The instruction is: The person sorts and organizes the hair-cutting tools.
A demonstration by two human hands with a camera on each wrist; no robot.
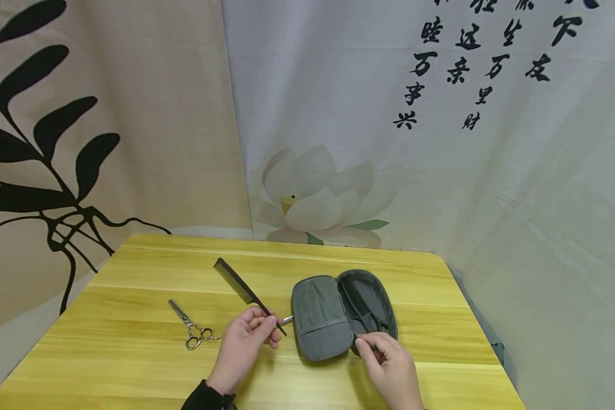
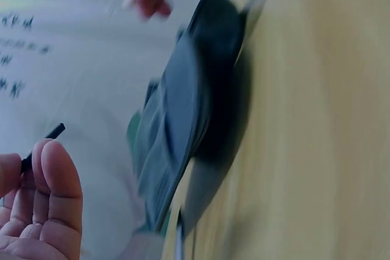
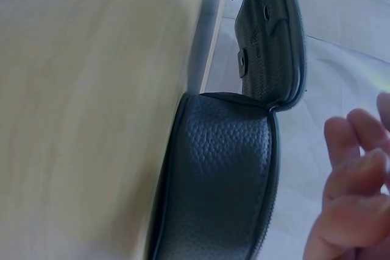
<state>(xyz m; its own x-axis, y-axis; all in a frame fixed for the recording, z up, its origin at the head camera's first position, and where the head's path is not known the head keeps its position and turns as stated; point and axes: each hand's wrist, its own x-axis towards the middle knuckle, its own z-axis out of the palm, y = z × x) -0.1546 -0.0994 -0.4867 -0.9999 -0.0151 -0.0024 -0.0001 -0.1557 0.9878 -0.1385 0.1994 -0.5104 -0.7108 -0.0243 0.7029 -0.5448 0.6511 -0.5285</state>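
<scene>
Between the thumb and fingers of my left hand [image 1: 246, 339] a black tail comb [image 1: 234, 281] is pinched by its thin handle, its toothed end pointing up and left. A grey zip case [image 1: 320, 336] lies unfolded on the table, with a pocket on its left half. Inside its deeper right half is a dark elongated item [image 1: 360, 302] that I cannot identify. My right hand [image 1: 392, 364] hovers at that half's near edge, fingers bent loosely. Apart from the case in the right wrist view, the right fingers [image 3: 353, 181] show nothing between them.
Silver thinning scissors [image 1: 189, 326] lie on the wooden table [image 1: 133, 364], left of my left hand. A small metal piece [image 1: 287, 320] shows between that hand and the case. Printed cloth [image 1: 338, 102] hangs behind the table.
</scene>
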